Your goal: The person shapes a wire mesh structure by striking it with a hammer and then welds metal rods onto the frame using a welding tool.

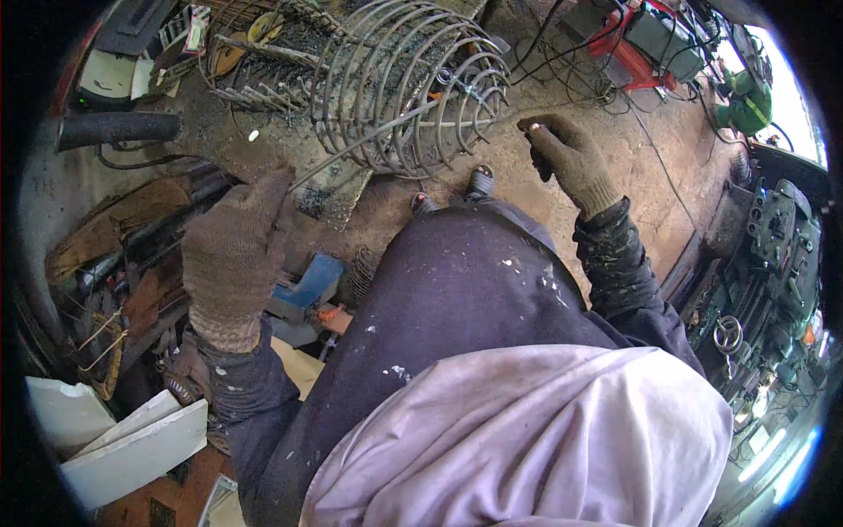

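My left hand (235,246), in a brown knit work glove, is closed around one end of a thin straight metal rod (351,147). The rod slants up to the right, across a cage of bent round bars (399,88) that lies on its side in front of me. Its far end overlaps the cage's bars; whether it touches them I cannot tell. My right hand (569,158), gloved alike, is held apart from the cage, to its right. Its fingers are curled in, with a small pale spot at the tips; what they hold, if anything, is hidden.
Beneath the cage is a grimy slab (338,198), with short rods (263,97) on its left. A dark pipe (118,130) juts in at left, above scrap and white boards (132,448). Cables (571,66) and a red stand (625,53) lie far right; machinery (781,228) lines the right.
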Motion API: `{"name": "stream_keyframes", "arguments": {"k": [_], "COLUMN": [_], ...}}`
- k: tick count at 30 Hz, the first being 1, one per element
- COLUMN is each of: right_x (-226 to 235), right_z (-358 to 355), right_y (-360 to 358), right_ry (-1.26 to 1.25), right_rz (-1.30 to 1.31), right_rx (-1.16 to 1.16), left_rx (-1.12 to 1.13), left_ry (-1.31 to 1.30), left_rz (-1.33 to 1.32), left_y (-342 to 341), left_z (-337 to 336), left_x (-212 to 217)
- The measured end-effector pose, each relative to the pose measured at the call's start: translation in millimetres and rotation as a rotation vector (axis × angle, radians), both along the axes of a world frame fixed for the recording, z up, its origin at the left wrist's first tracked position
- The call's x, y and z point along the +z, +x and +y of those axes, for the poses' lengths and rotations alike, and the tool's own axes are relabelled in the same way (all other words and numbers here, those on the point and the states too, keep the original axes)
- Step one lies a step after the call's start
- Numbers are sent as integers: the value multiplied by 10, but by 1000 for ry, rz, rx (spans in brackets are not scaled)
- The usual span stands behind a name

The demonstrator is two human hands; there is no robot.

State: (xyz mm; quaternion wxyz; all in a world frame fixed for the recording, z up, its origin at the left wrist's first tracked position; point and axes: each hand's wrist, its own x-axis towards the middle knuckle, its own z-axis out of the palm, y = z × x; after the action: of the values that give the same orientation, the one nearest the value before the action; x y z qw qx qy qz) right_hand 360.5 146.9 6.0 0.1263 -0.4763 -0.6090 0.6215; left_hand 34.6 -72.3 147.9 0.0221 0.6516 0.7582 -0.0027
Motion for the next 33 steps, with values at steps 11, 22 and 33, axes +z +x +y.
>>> {"name": "stream_keyframes", "arguments": {"k": [11,22,33], "right_x": [-36,-45,7], "right_z": [-36,-144,-217], "right_y": [-68,12,-89], "right_ry": [30,7,10], "right_rz": [-3,-17,-39], "right_rx": [53,64,84], "left_rx": [-56,47,106], "left_ry": [89,44,32], "left_rz": [-39,95,-77], "left_y": [-23,285,284], "left_z": [-20,-98,-167], "left_x": [16,61,18]}}
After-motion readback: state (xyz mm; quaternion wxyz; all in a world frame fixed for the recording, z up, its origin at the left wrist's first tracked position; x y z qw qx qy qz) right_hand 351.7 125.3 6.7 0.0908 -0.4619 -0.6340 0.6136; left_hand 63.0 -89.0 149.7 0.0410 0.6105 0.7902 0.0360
